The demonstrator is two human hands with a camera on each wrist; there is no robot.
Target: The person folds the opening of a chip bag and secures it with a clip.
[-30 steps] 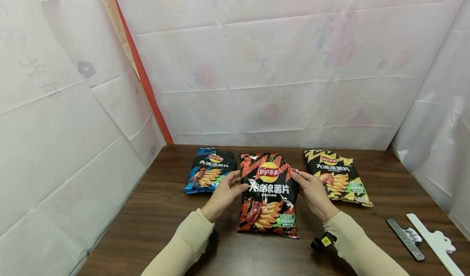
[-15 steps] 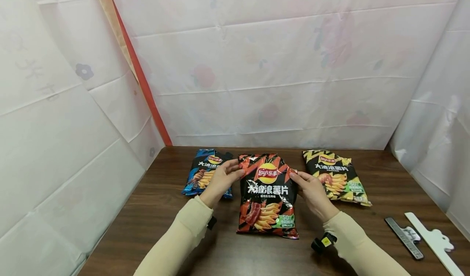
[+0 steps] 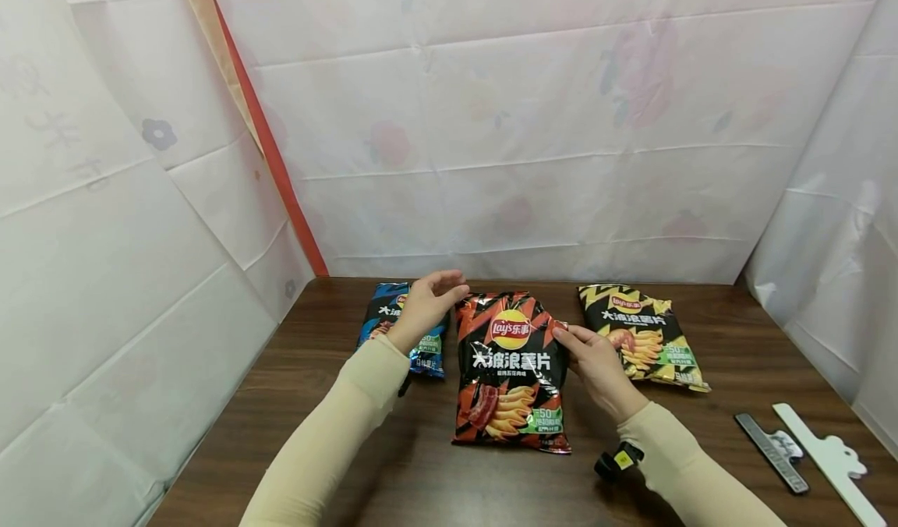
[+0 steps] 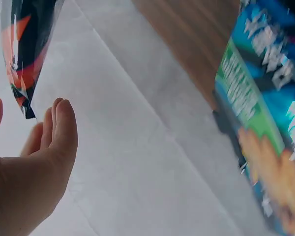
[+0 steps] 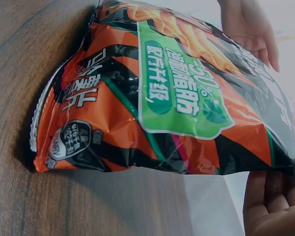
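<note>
Head view: red chip bag (image 3: pixel 511 371) lies flat at mid-bench, between the blue chip bag (image 3: pixel 407 328) toward the left edge and the yellow chip bag (image 3: pixel 641 336) toward the right, all three in a row near the back edge. Right hand (image 3: pixel 596 367) has its grip on the red bag's right side, thumb on the face, fingers seemingly tucked under the edge. Left hand (image 3: pixel 424 305) hangs above the top of the blue bag, just beside the red bag's upper left corner; grip released, fingers loosely curved, holding nothing.

Step in hand, as I judge it: the red bag is steadied one-handed while the left hand works toward its top corner. Next move likely calls for the left hand to close on that upper corner so both hands have the bag.

Bench (image 3: pixel 730 316) is dark wood grain, walled in by white sheeting. Near the right front corner: a grey clip (image 3: pixel 775 453) and a white plastic strip (image 3: pixel 831 461), well apart from the bags.

Right wrist view adds what the head view lacks: red bag (image 5: pixel 172 103) puffed and slightly raised on the right side, the palm (image 5: pixel 273 204) below its edge. Left wrist view shows the left hand (image 4: pixel 34 152) empty with fingers straight, a corner of the red bag (image 4: pixel 24 44) above it and the blue bag (image 4: pixel 265 123) alongside, blurred.
</note>
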